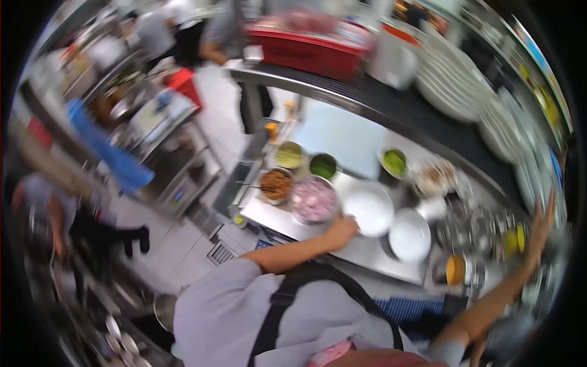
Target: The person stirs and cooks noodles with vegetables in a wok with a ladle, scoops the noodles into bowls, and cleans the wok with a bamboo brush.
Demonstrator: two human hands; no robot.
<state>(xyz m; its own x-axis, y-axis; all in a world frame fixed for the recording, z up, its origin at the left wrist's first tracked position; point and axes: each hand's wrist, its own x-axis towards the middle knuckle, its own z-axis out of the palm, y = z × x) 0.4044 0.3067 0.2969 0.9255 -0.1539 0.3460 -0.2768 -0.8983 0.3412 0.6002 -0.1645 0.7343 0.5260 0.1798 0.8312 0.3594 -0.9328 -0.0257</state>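
My left hand (343,233) is closed at the near left rim of a round white plate (369,208). A second round white dish (409,236) sits just to the right of it on the steel counter. Far out to the right, my right hand (540,229) is raised with its fingers stretched out, close to stacked dishes at the shelf's end; it holds nothing that I can see. Left of the plate stands a bowl of chopped pink-white pieces (313,199), with a brown-filled container (276,185) and a dark pot of green food (323,166) around it.
Wavy white plates (452,76) and a red container (309,50) stand on the raised shelf (391,110). Metal cups (474,226) crowd the counter's right end. A white board (339,137) lies behind the bowls. Other people (223,30) are at the upper left and far left.
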